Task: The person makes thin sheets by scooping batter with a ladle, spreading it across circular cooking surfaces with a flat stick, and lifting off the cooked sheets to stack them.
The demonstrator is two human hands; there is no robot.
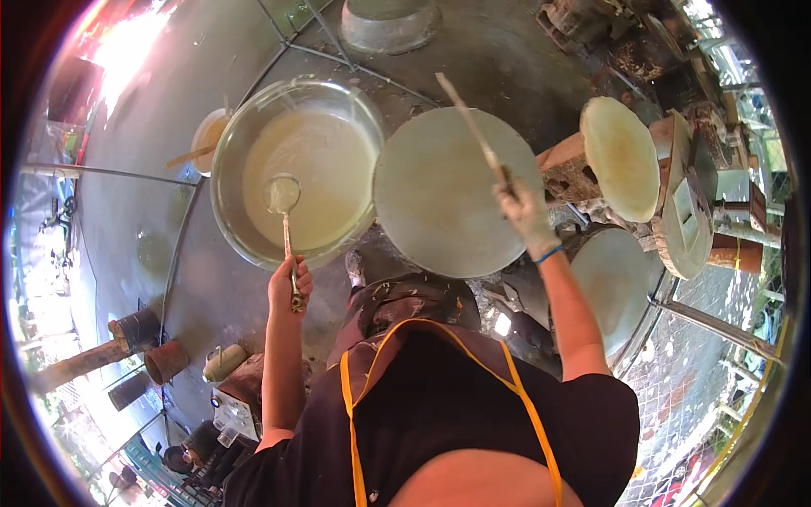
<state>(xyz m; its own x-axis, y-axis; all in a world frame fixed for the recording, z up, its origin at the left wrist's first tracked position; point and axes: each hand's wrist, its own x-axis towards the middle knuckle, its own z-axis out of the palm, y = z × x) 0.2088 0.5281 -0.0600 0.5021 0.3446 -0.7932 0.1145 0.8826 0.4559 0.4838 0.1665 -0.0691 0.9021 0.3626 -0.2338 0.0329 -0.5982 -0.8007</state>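
My left hand (290, 285) grips the handle of a ladle (282, 194), whose bowl is at the pale batter (329, 171) in a large metal basin (222, 212). To the right of the basin is a wide, round, grey-white griddle plate (443, 184). My right hand (523, 212), in a pale glove with a blue band at the wrist, holds a long, thin wooden stick (467, 120) over the plate. Whether the stick touches the plate, I cannot tell.
A pale round flatbread (619, 158) lies on a support at right, beyond bricks (567, 171). Below it is another round plate (608, 285). A small bowl (206, 136) with a wooden utensil stands left of the basin. A metal tub (389, 32) is at the top; metal bars (329, 56) cross behind.
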